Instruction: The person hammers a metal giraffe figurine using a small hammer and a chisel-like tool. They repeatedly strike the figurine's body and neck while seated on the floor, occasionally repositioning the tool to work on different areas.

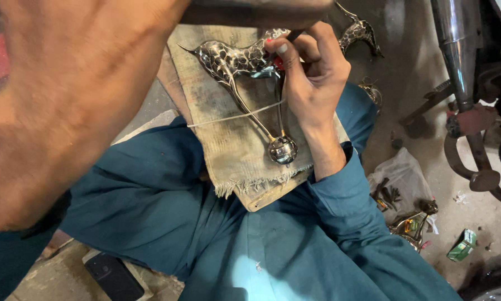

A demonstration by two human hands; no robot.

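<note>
The right hand (312, 72) pinches a small punch (288, 40) against the metal giraffe (236, 58) at upper centre; the left hand (66, 95) grips a raised hammer (256, 12). Engraving seems underway; a steady aim is needed.

Your left arm (66, 111) is raised close to your face, blurred, forearm filling the upper left; its grip is out of sight. Your right hand (312, 72) reaches forward, wrist bent, fingers (287, 47) curled tight in a pinching grip, teal sleeve pushed back.

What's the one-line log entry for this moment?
left hand raised, gripping dark tool | right hand holding punch on giraffe | giraffe tied to board
</note>
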